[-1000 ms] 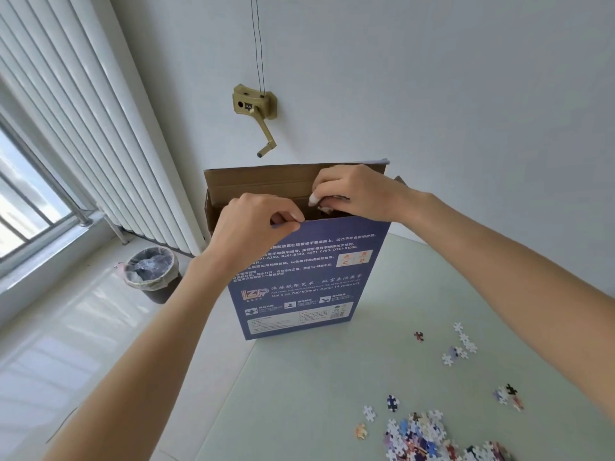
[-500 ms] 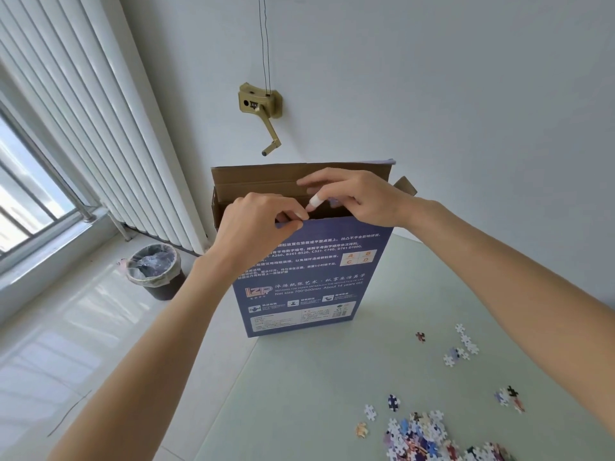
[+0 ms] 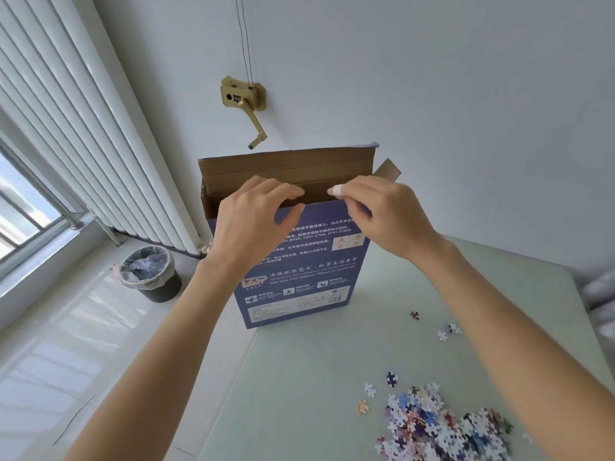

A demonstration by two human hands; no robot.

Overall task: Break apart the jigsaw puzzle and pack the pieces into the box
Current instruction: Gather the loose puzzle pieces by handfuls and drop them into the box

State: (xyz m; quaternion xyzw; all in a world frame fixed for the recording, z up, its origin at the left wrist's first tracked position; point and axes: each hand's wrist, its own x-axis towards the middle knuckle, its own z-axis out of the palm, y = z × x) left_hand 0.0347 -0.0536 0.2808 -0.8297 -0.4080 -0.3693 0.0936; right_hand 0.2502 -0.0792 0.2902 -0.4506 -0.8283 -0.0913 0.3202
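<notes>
The blue puzzle box (image 3: 299, 277) stands upright at the far left corner of the pale green table (image 3: 316, 377), its brown top flap raised and the mouth open. My left hand (image 3: 256, 217) grips the top edge of the box's front wall, fingers curled over it and thumb on the printed face. My right hand (image 3: 379, 214) pinches the same edge further right; its forefinger tip is wrapped in white tape. A heap of loose puzzle pieces (image 3: 442, 427) lies at the near right. A few stray pieces (image 3: 449, 329) lie beyond it.
The table's left edge runs just beside the box. On the floor to the left stands a lined waste bin (image 3: 149, 274), with a white radiator (image 3: 83, 144) and a window behind it. A brass hand crank (image 3: 243, 98) is fixed to the wall above the box.
My hands have drawn slightly apart along the box's top edge. My right fingers have pulled back from the opening to the rim. The box stays upright.
</notes>
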